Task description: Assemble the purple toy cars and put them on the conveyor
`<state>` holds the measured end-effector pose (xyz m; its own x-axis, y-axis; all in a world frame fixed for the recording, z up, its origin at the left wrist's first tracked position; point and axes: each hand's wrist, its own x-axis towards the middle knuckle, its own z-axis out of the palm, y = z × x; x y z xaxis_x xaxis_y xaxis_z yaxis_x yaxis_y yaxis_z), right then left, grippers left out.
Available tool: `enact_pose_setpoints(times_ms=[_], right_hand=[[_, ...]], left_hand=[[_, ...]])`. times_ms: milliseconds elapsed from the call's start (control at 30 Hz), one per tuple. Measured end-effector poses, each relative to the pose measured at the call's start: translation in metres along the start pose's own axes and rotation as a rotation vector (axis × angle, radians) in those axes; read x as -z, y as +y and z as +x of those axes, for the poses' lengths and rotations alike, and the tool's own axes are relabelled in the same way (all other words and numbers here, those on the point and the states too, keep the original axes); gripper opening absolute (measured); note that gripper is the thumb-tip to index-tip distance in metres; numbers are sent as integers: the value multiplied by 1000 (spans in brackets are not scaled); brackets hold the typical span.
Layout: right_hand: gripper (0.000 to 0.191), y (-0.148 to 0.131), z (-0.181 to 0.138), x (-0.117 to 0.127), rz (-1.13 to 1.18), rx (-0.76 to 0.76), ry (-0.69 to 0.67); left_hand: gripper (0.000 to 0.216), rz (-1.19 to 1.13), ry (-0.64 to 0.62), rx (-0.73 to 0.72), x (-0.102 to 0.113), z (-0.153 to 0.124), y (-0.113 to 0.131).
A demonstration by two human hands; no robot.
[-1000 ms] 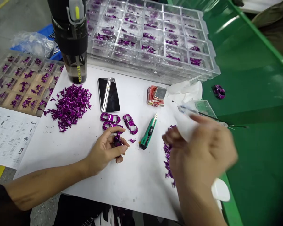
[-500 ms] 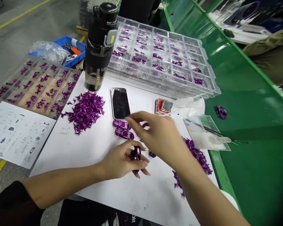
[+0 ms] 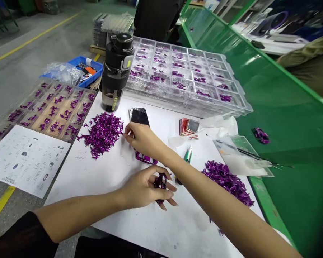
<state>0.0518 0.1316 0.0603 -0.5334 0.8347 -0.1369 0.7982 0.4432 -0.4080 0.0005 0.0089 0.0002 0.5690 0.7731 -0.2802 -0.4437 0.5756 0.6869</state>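
Moved: the right hand [image 3: 142,139] has swung left and now reaches the purple spike pile [image 3: 102,134], at 10 o'clock on the counter [image 3: 83,182].
Left hand: the left hand [image 3: 142,188] is curled and closed around a purple car shell [image 3: 160,181], which stands on end at 6 o'clock.
Right hand: its fingertips [image 3: 126,130] are drawn together at the pile's edge; whether they pinch a spike, I cannot tell.
Step in hand: by the look of it, one shell is held while the right hand works at the pile.
Next move: the small, loosely heaped spikes seem to call for a fine pinch.
Hidden: the right forearm covers most of the green utility knife [image 3: 187,156]; the left fingers wrap much of the shell, so its detail is hard to make out.
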Motion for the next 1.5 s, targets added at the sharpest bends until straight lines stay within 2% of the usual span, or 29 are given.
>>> enact_pose_setpoints(times_ms=[100, 167, 267, 367, 433, 533, 600, 700, 833, 900, 1000, 1100, 1167, 1500], right_hand=[[2, 5, -43, 17, 203, 26, 158], [7, 14, -76, 22, 359, 27, 286], [17, 35, -117, 13, 498, -48, 407], [21, 53, -138, -7, 632, -124, 380], [23, 58, -143, -18, 679, -146, 339], [19, 58, -147, -26, 574, -145, 354], [19, 57, -150, -29, 425, -87, 416], [31, 60, -155, -38, 205, 37, 516], [46, 65, -158, -45, 86, 173, 541], [39, 64, -158, -42, 99, 136, 608], [25, 54, -158, -34, 291, -50, 716], [20, 41, -158, -31, 632, -155, 624], [20, 34, -156, -33, 737, -169, 552], [20, 26, -155, -46, 559, -95, 615]], left_hand=[[42, -30, 72, -89, -3, -3, 3], [40, -61, 153, -156, -5, -6, 7], [36, -86, 287, -210, -7, -8, 15], [35, -56, 330, -200, -7, -8, 20], [36, -29, 308, -177, -7, -8, 20], [35, 5, 285, -177, -7, -9, 18], [35, 44, 285, -201, -8, -8, 15], [34, 130, 271, -226, -9, -9, 12], [37, 202, 255, -225, -11, -9, 10], [38, 229, 271, -230, -13, -8, 9], [40, 262, 359, -240, -14, -8, 7], [39, 295, 429, -264, -16, -8, 4], [36, 340, 444, -280, -17, -9, 2], [31, 533, 424, -319, -16, -9, -1]])
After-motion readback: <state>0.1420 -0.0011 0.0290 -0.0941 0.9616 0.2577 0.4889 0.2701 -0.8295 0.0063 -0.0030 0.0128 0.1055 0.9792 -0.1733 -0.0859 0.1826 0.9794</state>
